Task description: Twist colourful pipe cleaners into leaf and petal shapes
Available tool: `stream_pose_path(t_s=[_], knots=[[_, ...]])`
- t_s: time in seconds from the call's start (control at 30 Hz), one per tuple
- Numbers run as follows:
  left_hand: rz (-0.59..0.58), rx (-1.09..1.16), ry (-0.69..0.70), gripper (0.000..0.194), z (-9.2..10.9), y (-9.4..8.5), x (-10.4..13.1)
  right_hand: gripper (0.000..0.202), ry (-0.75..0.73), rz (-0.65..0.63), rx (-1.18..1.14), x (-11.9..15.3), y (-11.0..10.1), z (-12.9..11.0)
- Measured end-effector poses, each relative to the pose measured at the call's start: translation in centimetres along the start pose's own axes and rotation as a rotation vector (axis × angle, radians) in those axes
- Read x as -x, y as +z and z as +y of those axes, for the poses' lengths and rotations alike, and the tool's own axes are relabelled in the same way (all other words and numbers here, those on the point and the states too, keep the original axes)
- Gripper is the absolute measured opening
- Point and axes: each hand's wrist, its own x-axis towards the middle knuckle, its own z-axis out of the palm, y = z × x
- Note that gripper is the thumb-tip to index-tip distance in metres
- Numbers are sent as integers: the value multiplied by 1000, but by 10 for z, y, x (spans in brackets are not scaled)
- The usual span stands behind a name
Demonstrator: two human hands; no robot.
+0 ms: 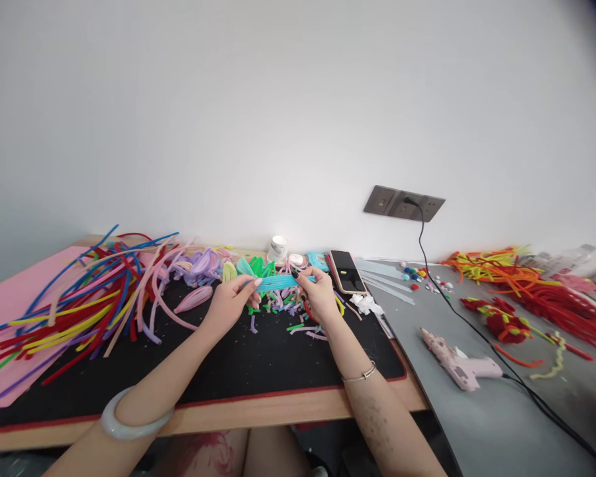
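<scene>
In the head view, the left hand (234, 298) and the right hand (318, 291) hold a bundle of bright blue strands (279, 283) between them, stretched nearly level above the black mat (258, 371). The left thumb and fingers pinch one end; the right thumb and fingers pinch the other (how the remaining right fingers are curled, I cannot tell). A pale bangle (129, 432) circles the left forearm, and a thin bracelet (362, 375) sits on the right.

Just behind and below the strands lie green loops (263, 267) and short coloured scraps (305, 329). To the left, a loose heap of fuzzy stems (99, 298) in red, yellow, blue and purple spreads over the mat and a pink sheet (0, 391). Near the wall stands a white cup (278, 246); right of the hands lie a phone (350, 273) and crumpled tissue (366, 304). On the grey surface (407, 344) farther right, a pink glue gun (459, 363) lies on its side, near red bundles (551, 301) and small pom-poms (417, 273).
</scene>
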Motion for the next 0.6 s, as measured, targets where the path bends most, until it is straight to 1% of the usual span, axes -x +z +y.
stream_pose_path(t_s=[0.13, 0.23, 0.3, 0.47, 0.53, 0.6], knots=[[-30, -40, 7, 37, -3, -3, -1, 28, -44, 4, 38, -2, -3, -1], [-75, -63, 6, 40, -5, -5, -3, 26, -41, -22, 68, -5, -8, 1], [-85, -55, -6, 39, -6, -5, -4, 24, -38, -36, 73, -6, -9, 1], [-8, -50, -24, 36, -7, -8, -6, 25, -33, -62, 49, -4, -6, -1], [17, -67, -7, 33, -6, -10, -5, 26, -22, -112, 64, -4, -7, -2], [6, -87, 7, 31, -4, -13, -4, 27, 4, -217, 123, -5, -13, -5]])
